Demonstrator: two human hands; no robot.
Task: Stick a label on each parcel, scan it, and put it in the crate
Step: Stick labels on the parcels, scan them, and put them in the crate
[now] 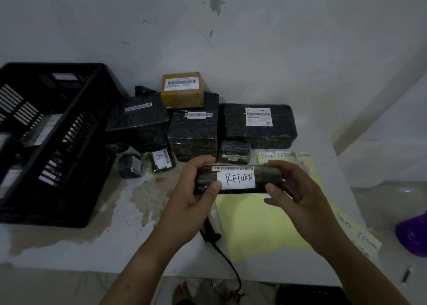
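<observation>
Holding the dark parcel [269, 174] up off the table [69, 242], the person has one end in each hand. The left hand [196, 189] curls round the left end with its thumb at the edge of the white RETURN label [239, 178]. The right hand [293, 189] grips the right end the same way.

The label looks flat and square on the near face, just under the barcode strip [233, 168], so I'd judge the sticking nearly done. To finish it well, run both thumbs outward along the label so the corners seat on the crinkled wrap. Keep it clear of the barcode, which has to read cleanly.

The scanner [209, 230] lies on the table below the left wrist, beside the yellow backing sheet [254, 224]. Its cable [228, 265] trails off the near edge and could snag a forearm.

The black crate [76, 110] stands to the left, its open top well apart from the hands, with bare table between. The waiting parcels [194, 129] crowd the far side, some just beyond the fingers, so any lift should come toward the near edge first. Loose RETURN labels [277, 155] lie just far of the right hand, more [362, 235] by the right edge, and a purple object [413, 233] sits beyond that.
</observation>
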